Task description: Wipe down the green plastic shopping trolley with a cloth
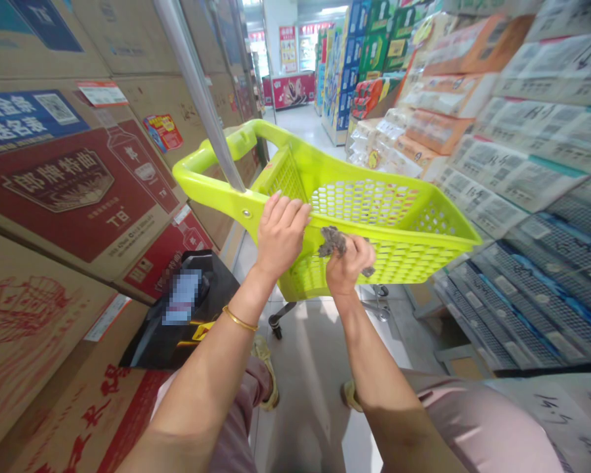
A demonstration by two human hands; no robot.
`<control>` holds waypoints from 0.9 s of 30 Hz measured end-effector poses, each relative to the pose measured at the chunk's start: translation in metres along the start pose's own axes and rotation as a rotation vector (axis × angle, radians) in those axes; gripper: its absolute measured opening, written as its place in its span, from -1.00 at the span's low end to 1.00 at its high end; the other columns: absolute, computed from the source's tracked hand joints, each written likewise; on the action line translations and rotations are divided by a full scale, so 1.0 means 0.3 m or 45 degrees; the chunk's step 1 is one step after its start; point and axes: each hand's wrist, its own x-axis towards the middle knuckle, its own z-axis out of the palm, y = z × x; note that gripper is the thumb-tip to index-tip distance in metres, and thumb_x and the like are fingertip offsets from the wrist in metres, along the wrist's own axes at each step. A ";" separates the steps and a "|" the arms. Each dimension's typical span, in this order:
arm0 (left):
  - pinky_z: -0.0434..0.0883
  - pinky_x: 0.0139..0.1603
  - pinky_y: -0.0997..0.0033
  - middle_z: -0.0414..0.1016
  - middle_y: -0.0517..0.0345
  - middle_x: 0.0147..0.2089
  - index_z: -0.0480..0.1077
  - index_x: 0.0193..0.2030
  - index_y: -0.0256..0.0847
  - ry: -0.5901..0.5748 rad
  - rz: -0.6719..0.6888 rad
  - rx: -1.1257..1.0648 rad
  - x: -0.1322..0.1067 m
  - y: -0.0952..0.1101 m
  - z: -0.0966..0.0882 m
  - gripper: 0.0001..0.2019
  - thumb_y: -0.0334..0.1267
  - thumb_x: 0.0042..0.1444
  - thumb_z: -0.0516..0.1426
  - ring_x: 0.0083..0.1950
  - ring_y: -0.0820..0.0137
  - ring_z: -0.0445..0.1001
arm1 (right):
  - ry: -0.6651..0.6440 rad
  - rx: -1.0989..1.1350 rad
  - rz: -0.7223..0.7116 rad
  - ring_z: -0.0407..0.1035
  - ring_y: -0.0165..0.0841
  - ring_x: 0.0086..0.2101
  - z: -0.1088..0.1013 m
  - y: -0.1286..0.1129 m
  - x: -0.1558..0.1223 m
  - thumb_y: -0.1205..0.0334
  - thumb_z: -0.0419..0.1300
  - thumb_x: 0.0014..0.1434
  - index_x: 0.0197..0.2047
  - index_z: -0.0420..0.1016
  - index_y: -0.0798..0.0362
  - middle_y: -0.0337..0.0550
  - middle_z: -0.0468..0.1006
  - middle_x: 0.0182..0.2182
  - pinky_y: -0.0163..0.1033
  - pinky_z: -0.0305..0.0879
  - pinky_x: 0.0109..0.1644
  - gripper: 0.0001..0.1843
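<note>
Gripping the near rim of a lime-green shopping cart [414,256], left hand [282,233] has its fingers hooked over the top edge, gold bracelet [240,319] on that wrist. Right hand [350,263] is closed around a crumpled grey cloth [333,242] at the cart's near side wall; cannot tell if cloth touches the plastic. Hands near each other, not touching. Cart stands in the aisle ahead of the person, caster [274,326] on the tiled floor [320,368]. Metal pole [201,92] rises beside the cart handle. Printed cartons [79,190] stacked left, black case [150,335] by them; wrapped packs [526,157] piled right.
</note>
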 end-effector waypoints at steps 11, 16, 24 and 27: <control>-0.07 0.43 0.06 0.45 0.03 0.05 0.36 0.02 -0.17 -0.016 -0.058 -0.052 -0.011 0.003 0.017 -0.72 -0.19 0.30 -0.08 0.28 0.26 0.25 | -0.159 0.208 -0.206 0.22 -0.34 -0.10 0.026 -0.159 -0.107 0.32 0.03 0.23 -0.23 0.52 -0.03 -0.09 0.47 -0.19 -0.21 0.16 0.05 -0.78; -0.08 0.44 0.08 0.43 0.05 0.08 0.33 0.06 -0.16 -0.052 -0.043 -0.087 -0.012 -0.009 0.007 -0.70 -0.16 0.30 -0.08 0.30 0.28 0.23 | -0.294 0.214 -0.204 0.26 -0.36 -0.12 0.009 -0.101 -0.086 0.28 0.02 0.25 -0.16 0.51 -0.08 -0.11 0.48 -0.19 -0.18 0.14 0.05 -0.75; -0.12 0.44 0.07 0.43 0.05 0.11 0.34 0.07 -0.15 -0.036 -0.056 -0.088 -0.018 -0.008 0.013 -0.70 -0.18 0.30 -0.07 0.31 0.28 0.23 | 0.061 0.053 0.211 0.23 -0.26 -0.10 -0.036 -0.012 0.015 0.16 0.01 0.26 -0.17 0.48 0.07 0.01 0.37 -0.19 -0.03 0.20 0.05 -0.74; -0.11 0.45 0.06 0.43 0.06 0.14 0.34 0.09 -0.16 -0.001 -0.059 -0.065 -0.024 -0.001 0.029 -0.69 -0.21 0.30 -0.07 0.33 0.28 0.20 | -0.112 0.178 0.111 0.23 -0.28 -0.08 -0.038 -0.069 -0.025 0.19 0.01 0.26 -0.15 0.50 0.03 -0.01 0.38 -0.17 -0.06 0.18 0.08 -0.74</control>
